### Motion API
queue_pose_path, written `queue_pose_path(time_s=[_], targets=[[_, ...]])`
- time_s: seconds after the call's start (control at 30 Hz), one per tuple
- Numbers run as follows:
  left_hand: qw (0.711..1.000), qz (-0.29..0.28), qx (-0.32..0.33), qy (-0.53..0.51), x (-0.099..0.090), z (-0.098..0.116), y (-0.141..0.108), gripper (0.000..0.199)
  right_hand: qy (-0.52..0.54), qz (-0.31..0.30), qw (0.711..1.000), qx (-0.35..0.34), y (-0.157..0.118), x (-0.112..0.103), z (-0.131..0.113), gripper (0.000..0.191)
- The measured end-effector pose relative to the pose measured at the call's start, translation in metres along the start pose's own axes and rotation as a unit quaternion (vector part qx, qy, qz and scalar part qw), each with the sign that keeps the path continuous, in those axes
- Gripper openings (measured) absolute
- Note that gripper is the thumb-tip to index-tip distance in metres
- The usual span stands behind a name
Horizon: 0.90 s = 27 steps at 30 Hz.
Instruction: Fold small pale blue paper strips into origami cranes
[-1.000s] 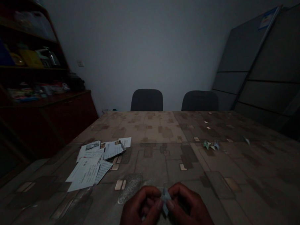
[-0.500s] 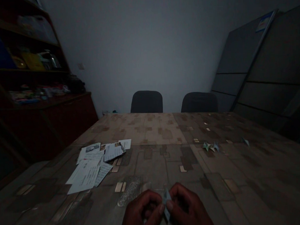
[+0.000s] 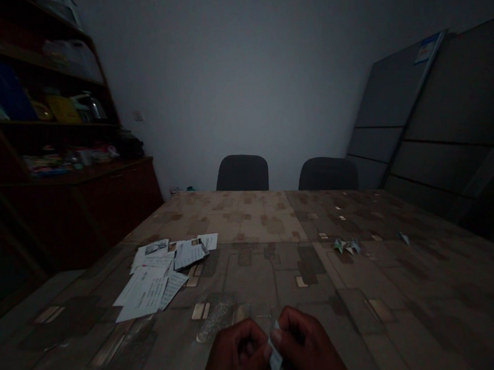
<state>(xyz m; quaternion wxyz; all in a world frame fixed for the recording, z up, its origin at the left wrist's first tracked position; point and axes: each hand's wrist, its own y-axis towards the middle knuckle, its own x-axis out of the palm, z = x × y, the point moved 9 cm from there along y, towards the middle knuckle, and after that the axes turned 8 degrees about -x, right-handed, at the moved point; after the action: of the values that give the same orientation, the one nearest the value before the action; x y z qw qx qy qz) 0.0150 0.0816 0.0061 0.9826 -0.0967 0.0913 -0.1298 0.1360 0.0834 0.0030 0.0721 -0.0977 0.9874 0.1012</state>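
Note:
A small piece of folded pale paper (image 3: 275,360) is pinched between my two hands, low in the view above the table's near side. My left hand (image 3: 240,350) has its thumb and forefinger closed on the paper's left side. From the right, my right hand (image 3: 306,343) grips the upper part with thumb and bent forefinger. The fingers cover much of the paper, so its full shape is hidden. Several small folded paper figures (image 3: 347,246) stand together on the table at the right, and one more folded figure (image 3: 404,237) lies farther right.
Loose printed sheets (image 3: 143,290) lie in an overlapping pile on the left of the patterned tablecloth (image 3: 251,283). Two dark chairs (image 3: 242,172) stand at the far edge. A wooden cabinet (image 3: 136,181) with filled shelves is at the left, and grey panels (image 3: 376,100) lean at the right.
The folded paper has tilted and sits slightly lower between my fingers. Both hands keep their pinch. The whole scene has shifted a little downward as the head camera moved.

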Motion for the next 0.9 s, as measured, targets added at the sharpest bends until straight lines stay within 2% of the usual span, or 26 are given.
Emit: queue_pose_path(time_s=[0.13,0.27,0.3,0.4,0.47,0.6,0.77,0.9], targets=[[1.0,0.014,0.002,0.026,-0.002,0.005,0.001,0.011,-0.023,0.037,0.999,0.008,0.004,-0.01,-0.002,0.03],[1.0,-0.016,-0.009,0.018,0.004,0.0,0.001,0.009,0.002,0.108,0.994,0.015,0.008,-0.033,-0.007,0.034],[1.0,-0.022,-0.007,0.0,0.005,-0.002,0.001,0.01,0.019,0.107,0.994,0.022,0.009,-0.035,-0.007,0.037],[0.996,-0.013,-0.008,-0.082,0.0,-0.008,0.002,0.019,0.024,0.028,0.999,0.016,0.009,-0.021,-0.01,0.045],[0.992,0.0,-0.018,-0.128,-0.004,-0.011,0.003,0.026,0.0,-0.012,1.0,0.008,0.006,-0.01,-0.01,0.04],[0.991,0.042,0.01,-0.128,-0.013,-0.003,0.002,0.029,-0.025,-0.026,0.999,-0.002,0.001,-0.001,-0.009,0.028],[0.992,0.102,0.059,-0.045,-0.019,0.008,0.0,0.014,-0.081,-0.016,0.996,-0.043,0.002,-0.006,-0.019,0.021],[0.991,0.102,0.066,-0.062,-0.021,0.008,0.003,0.013,-0.08,-0.022,0.995,-0.046,0.001,-0.004,-0.022,0.026]])
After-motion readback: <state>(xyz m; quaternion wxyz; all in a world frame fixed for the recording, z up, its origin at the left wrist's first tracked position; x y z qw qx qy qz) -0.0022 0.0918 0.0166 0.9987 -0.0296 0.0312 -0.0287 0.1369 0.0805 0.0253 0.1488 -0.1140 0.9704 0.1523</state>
